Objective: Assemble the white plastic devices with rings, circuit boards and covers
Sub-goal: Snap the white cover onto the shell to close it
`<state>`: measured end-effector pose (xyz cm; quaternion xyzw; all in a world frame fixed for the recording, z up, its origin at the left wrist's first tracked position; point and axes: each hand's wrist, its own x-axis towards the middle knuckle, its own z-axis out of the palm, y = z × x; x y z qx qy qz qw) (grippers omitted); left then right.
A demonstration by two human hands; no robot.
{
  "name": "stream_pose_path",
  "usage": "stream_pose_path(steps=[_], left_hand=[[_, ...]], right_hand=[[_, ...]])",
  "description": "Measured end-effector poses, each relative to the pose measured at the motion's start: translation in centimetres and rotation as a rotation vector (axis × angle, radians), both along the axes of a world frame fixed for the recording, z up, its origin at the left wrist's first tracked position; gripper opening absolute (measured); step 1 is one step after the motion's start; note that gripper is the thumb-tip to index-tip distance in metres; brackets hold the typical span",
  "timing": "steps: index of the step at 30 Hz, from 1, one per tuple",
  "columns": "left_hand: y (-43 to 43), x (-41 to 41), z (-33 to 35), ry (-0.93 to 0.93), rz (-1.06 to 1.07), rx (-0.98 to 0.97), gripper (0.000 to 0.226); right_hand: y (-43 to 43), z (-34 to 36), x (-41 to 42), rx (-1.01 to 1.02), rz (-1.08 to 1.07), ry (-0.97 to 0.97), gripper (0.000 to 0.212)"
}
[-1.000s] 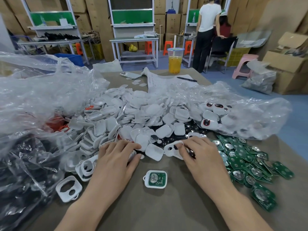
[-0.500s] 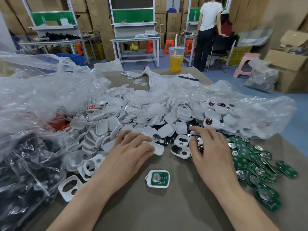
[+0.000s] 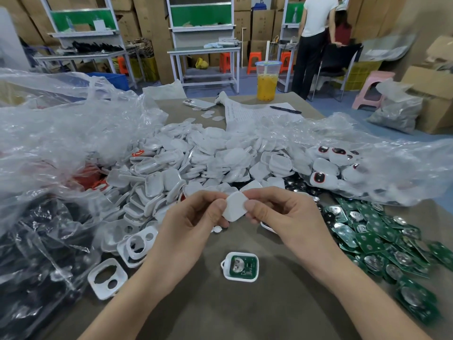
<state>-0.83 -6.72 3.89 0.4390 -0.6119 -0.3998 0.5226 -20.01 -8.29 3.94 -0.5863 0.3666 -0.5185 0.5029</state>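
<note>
Left hand [image 3: 196, 217] and right hand [image 3: 282, 212] raised above brown table [image 3: 269, 310], both pinching one white cover [image 3: 234, 206] between thumbs and fingertips, cover tilted. Below hands, white shell holding green circuit board [image 3: 241, 266] lies flat on table, untouched. Heap of white covers [image 3: 208, 155] behind hands. Loose green circuit boards [image 3: 372, 241] at right. White frames with cutouts [image 3: 107, 278] at left, beside crumpled clear plastic bags [image 3: 61, 133].
</note>
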Motion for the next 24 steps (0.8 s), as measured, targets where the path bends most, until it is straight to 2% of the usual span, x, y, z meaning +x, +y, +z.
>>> stream_pose_path(steps=[5,17,21,24], left_hand=[[0.2,0.0,0.2,0.004,0.000,0.018,0.015],[0.6,0.1,0.5,-0.052,-0.042,0.008,0.014],[1.1,0.1,0.5,-0.158,-0.087,0.013,0.030],[1.5,-0.3,0.5,-0.185,-0.118,0.010,0.032]], right_hand=[[0.0,0.2,0.1,0.084,-0.045,-0.018,0.015],[0.0,0.2,-0.1,0.076,0.014,0.005,0.021],[0.2,0.3,-0.1,0.105,0.068,-0.039,0.025],[0.3,0.5,0.0,0.109,0.119,-0.061,0.015]])
